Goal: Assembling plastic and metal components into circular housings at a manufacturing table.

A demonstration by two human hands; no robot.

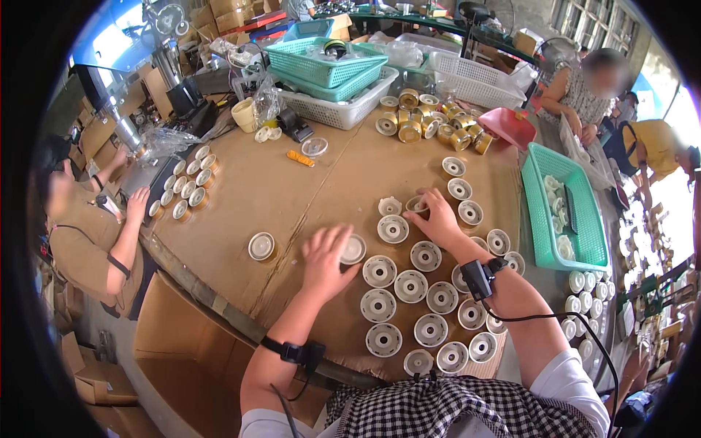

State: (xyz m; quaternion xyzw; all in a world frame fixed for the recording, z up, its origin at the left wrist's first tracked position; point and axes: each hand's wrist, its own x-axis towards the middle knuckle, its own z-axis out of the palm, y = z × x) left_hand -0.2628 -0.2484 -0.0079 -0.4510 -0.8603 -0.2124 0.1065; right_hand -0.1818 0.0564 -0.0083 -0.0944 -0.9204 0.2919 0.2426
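Observation:
My left hand, slightly blurred, curves round a white-topped round cup, which sits between its thumb and fingers. Farther right, my right hand pinches the rim of another round cup; its fingers cover part of it. Just left of those fingertips lies a small white cap, with a white round piece with a central hole nearer me. Several like pieces stand in rows under and beside my right forearm. One white-topped cup stands alone left of my left hand.
Gold-sided cups are heaped at the back, beside a red scoop. Green baskets are stacked behind; another green basket holds white parts at right. An open cardboard box is at lower left. Co-workers sit left and far right.

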